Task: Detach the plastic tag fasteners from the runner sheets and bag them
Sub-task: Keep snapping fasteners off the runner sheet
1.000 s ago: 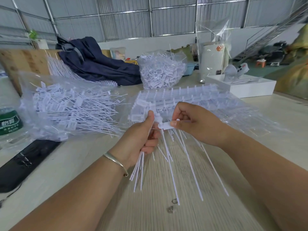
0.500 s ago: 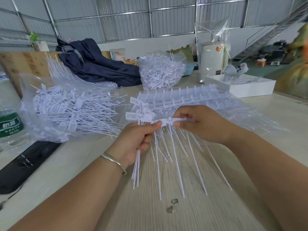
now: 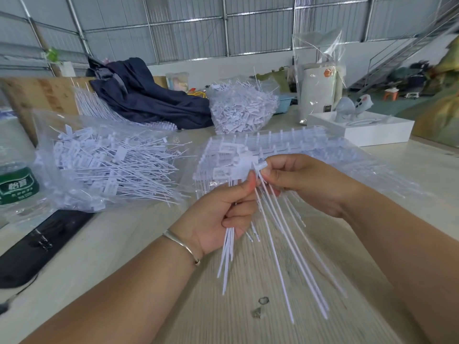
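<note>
From the head view, the left hand (image 3: pixel 223 214) clutches a bundle of thin white plastic tag fasteners (image 3: pixel 229 247) above the pale wooden bench (image 3: pixel 124 244) near its front edge; the right hand (image 3: pixel 303 184) pinches a white runner strip (image 3: pixel 259 167). Loosely fanned tails could slip and scatter, missing the clear filled bag (image 3: pixel 104 160) toward the left edge.

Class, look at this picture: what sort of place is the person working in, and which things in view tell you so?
Probably a factory or warehouse workshop: corrugated metal walls, a metal staircase, and a long work table carrying bulk bags of loose tag fasteners.
</note>
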Available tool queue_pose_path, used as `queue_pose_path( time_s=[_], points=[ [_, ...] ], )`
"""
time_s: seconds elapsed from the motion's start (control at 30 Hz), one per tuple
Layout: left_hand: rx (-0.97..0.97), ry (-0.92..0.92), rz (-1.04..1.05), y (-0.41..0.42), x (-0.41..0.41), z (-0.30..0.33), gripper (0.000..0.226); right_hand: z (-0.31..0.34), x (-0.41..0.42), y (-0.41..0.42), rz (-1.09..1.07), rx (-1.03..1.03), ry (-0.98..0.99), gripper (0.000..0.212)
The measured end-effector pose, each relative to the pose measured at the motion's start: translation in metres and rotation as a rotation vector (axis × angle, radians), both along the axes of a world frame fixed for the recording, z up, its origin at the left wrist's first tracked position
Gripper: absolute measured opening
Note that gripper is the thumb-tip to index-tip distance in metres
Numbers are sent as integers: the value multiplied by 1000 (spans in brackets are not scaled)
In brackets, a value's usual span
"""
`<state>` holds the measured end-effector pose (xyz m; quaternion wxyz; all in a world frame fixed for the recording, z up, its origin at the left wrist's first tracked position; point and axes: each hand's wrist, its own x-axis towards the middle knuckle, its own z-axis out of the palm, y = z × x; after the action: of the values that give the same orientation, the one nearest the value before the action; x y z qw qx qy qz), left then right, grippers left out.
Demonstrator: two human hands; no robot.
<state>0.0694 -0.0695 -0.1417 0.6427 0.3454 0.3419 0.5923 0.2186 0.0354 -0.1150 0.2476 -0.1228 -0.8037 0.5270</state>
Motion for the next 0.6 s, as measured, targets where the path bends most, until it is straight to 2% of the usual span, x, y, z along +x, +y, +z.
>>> queue_pose_path(
  time_s=[0.03, 0.13, 0.2, 0.27, 0.37, 0.43, 0.5, 0.6],
  points=[
    [2, 3, -22, 0, 1, 0, 43, -1, -1, 0, 8, 4, -8, 46],
    [24, 38, -48, 0, 0, 2, 34, -2, -2, -2, -9, 16, -6, 58],
    [41, 40, -41, -1, -1, 2, 29, -2, -4, -4, -33, 31, -4, 54],
    [37, 20, -29, 0, -1, 2, 25, -2, -5, -7, -85, 39, 17, 39],
    [8, 9, 71, 1, -3, 3, 16, 1, -3, -4, -190, 36, 82, 41],
    [15, 190, 298, 3, -5, 3, 12, 3, 1, 2, -282, 45, 158, 43],
    [47, 425, 545, 5, -3, 2, 18, 5, 3, 5, -362, 120, 186, 35],
    [85, 550, 658, 8, 4, 0, 40, 1, -4, 1, -435, 319, 131, 25]
  ],
)
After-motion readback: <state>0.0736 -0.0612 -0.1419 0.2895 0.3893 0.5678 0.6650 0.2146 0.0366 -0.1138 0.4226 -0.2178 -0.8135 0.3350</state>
